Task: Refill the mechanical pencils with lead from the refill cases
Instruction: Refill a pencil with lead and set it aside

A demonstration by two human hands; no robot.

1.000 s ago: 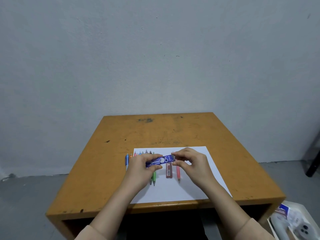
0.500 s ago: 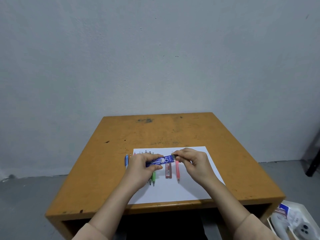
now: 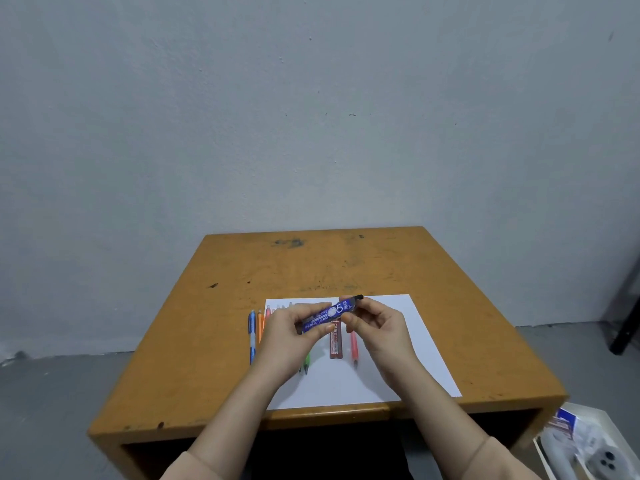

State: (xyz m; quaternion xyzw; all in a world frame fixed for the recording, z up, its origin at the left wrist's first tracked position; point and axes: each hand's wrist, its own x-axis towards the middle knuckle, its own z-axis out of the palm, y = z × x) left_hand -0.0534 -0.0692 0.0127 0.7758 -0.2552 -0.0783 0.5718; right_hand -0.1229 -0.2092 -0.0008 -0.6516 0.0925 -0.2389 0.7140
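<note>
Now the blue lead refill case (image 3: 329,315) rides higher than it did a moment ago and has tilted, its black cap (image 3: 358,297) pointing toward 2 o'clock, clear of the fingers that covered that end before. The left hand (image 3: 280,336) grips the case's lower end, thumb and fingers curled round it. The right hand (image 3: 379,329) has slid back from the tip and pinches the case just short of the cap, fingers curled; whether the cap has been loosened is too small to tell. That suggests the step in hand is opening the case, with no lead out yet. Below, on the white paper (image 3: 398,358) on the orange table (image 3: 207,341), a red refill case (image 3: 335,341) lies at 6 o'clock of the held one, with a pink mechanical pencil (image 3: 353,344) just beside it at 3 o'clock. A green mechanical pencil (image 3: 307,362) and a blue mechanical pencil (image 3: 252,336) lie toward 9 o'clock, untouched.
</note>
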